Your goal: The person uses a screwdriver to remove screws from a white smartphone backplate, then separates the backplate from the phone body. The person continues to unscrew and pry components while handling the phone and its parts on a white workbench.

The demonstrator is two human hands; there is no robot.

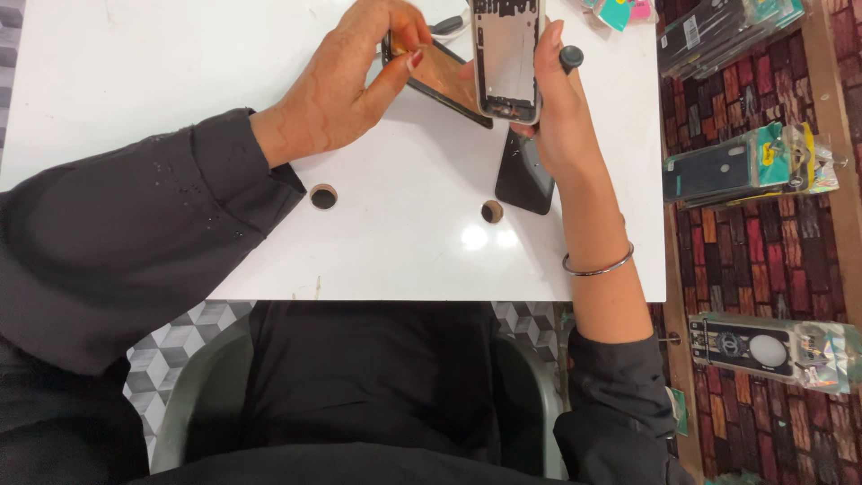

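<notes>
My left hand (355, 85) pinches the near edge of a thin dark phone screen panel (444, 81), held tilted above the white table (180, 63). My right hand (561, 117) grips an open phone frame (507, 58), silver-edged, with its inside facing up. The frame's left edge overlaps the screen panel. A black-handled tool (571, 58) sticks out behind my right fingers; whether the hand holds it is unclear. A dark phone back cover (521, 180) lies flat on the table, under my right palm.
Two round holes (323, 196) (492, 212) pierce the table near its front edge. Packaged phone cases (750, 166) (772, 350) hang on a brick-patterned wall at the right. Colourful items (620, 11) lie at the table's far right corner. A grey chair (193, 395) holds me.
</notes>
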